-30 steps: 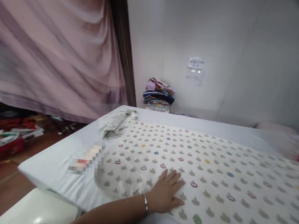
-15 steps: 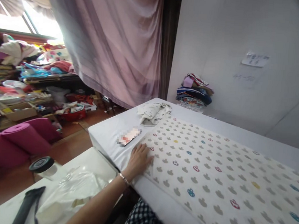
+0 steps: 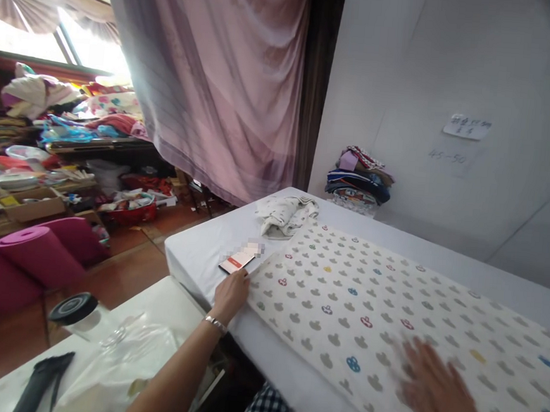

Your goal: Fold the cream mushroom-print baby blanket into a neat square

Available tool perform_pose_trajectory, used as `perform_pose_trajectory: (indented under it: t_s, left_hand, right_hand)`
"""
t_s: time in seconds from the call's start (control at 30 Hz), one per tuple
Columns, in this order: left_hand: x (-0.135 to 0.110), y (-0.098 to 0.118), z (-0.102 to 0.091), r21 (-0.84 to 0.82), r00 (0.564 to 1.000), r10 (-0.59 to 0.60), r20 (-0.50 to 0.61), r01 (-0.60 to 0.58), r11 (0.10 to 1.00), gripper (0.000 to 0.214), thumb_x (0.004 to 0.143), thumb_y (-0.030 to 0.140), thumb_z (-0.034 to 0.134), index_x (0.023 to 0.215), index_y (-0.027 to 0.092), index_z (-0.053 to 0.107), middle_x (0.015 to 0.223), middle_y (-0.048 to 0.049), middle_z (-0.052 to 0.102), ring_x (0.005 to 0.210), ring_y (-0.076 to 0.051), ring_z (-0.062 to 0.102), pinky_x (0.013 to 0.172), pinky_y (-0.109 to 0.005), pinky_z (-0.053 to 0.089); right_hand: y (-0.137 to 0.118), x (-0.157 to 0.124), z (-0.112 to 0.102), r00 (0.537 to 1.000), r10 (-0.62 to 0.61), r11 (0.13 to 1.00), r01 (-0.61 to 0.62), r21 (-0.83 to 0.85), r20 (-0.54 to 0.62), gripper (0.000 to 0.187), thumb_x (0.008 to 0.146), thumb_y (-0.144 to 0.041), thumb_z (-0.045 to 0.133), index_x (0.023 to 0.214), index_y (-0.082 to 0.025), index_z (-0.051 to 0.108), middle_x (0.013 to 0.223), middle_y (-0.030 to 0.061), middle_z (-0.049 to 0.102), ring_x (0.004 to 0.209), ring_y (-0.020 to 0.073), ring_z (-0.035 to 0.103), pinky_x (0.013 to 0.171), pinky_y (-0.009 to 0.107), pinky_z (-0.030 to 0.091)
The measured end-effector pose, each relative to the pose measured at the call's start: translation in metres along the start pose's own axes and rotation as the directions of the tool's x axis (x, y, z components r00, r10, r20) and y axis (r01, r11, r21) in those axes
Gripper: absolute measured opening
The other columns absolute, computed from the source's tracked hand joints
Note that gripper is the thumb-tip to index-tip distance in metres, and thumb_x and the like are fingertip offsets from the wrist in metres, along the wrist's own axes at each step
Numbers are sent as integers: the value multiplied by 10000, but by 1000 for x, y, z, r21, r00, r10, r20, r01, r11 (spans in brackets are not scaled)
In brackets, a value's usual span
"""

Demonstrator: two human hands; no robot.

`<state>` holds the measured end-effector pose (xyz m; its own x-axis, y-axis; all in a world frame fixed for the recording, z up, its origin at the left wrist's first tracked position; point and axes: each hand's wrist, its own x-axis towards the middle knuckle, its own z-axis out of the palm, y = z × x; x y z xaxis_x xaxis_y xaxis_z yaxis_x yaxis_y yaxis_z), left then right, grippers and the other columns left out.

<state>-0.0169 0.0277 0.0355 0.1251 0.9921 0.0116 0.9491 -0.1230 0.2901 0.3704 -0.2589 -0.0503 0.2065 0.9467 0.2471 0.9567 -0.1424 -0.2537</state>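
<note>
A white cloth printed with small coloured shapes (image 3: pixel 391 304) lies spread over a white padded table (image 3: pixel 195 257). My left hand (image 3: pixel 230 294) rests at the cloth's near left corner, fingers curled over its edge, just below a small card or phone (image 3: pixel 242 260). My right hand (image 3: pixel 436 393) lies flat on the cloth at the lower right, fingers spread and blurred by motion. A crumpled pale cloth (image 3: pixel 286 214) sits at the far left end of the table.
A stack of folded fabrics (image 3: pixel 360 178) stands by the wall under a paper note (image 3: pixel 466 127). A pink curtain (image 3: pixel 218 81) hangs at left. A lower white table (image 3: pixel 162 305) carries a black-lidded jar (image 3: pixel 74 311) and clear plastic. Magenta rolls (image 3: pixel 27 259) and clutter cover the floor.
My left hand has slid left along the cloth to its corner and curled onto the edge. My right hand has come into view on the cloth. The view has swung left.
</note>
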Motion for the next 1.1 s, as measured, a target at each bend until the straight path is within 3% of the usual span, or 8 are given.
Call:
perform_pose_trajectory:
  t_s: [0.13,0.33,0.4,0.57,0.67,0.83,0.97,1.1]
  left_hand:
    - [1,-13,-4,20,999,12,30,-13,1000,255,848,329,362,956,204,555,1005,-80,640,913,-244,601,689,-316,411]
    - [10,7,-9,108,983,172,-63,-165,980,291,844,361,404,1018,182,555,1032,-88,612,966,-236,575,783,-326,430]
    - [19,32,-6,93,929,362,-82,-354,930,337,858,380,397,1074,168,544,1077,-100,599,1002,-228,561,854,-332,418]
    - [53,113,24,21,674,739,-24,-738,674,464,845,452,433,1222,185,470,1344,-115,436,1245,-237,377,1037,-406,279]
    - [78,144,47,35,658,752,30,-753,657,492,848,467,417,1263,203,442,1409,-114,348,1309,-254,275,1058,-467,205]
    - [112,147,71,108,745,658,111,-667,737,507,862,455,342,1301,213,418,1430,-119,306,1329,-292,218,1027,-544,187]
    - [117,141,77,180,718,688,105,-694,697,505,863,426,305,1303,213,434,1436,-103,299,1334,-304,196,1033,-540,174]
    - [120,137,82,235,715,691,107,-694,681,498,848,393,305,1297,230,448,1439,-78,299,1337,-292,195,1035,-525,191]
  right_hand:
    - [-38,20,10,973,-83,996,91,-26,215,575,818,-556,406,1351,-498,196,1440,-118,165,1310,310,205,1048,586,225]
    - [-44,19,-1,959,-41,999,41,6,281,568,828,-564,393,1350,-502,177,1446,-125,121,1317,318,159,1058,586,179]
    - [-48,20,-7,958,-26,999,20,26,287,563,840,-558,379,1360,-481,175,1452,-114,108,1322,313,141,1069,575,144]
    - [-63,25,-21,945,-6,996,-22,82,327,542,871,-546,333,1379,-432,185,1467,-81,69,1341,284,85,1083,539,68]
    - [-61,30,-33,933,-21,990,-30,136,358,555,885,-540,300,1400,-385,163,1475,-55,52,1350,261,49,1089,512,39]
    - [-15,60,-61,945,205,971,-229,69,256,603,892,-553,222,1429,-297,122,1486,-28,15,1358,219,2,1104,441,36]
    - [49,107,-69,884,429,903,-424,-67,187,609,895,-543,219,1418,-230,218,1490,27,83,1359,223,35,1096,437,79]
    - [107,161,-69,849,526,841,-508,-184,59,451,939,-321,230,1345,-180,366,1445,74,274,1340,210,175,1068,372,209]
